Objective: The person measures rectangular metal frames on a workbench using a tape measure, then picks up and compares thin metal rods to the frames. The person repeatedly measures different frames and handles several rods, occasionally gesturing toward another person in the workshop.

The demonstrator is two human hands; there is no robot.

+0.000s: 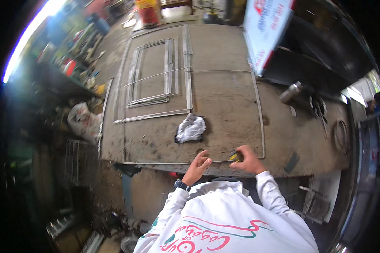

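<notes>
Stained worktable (228, 105) — right hand (250, 160) grips a yellow-black object (236, 156).

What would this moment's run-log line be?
right hand: holding tape measure | left hand: half-open, near table edge | on table: white cloth, metal frames

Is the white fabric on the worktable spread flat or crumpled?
Crumpled: the white fabric lies bunched in a small heap, with uneven folds, on the worktable.
</notes>
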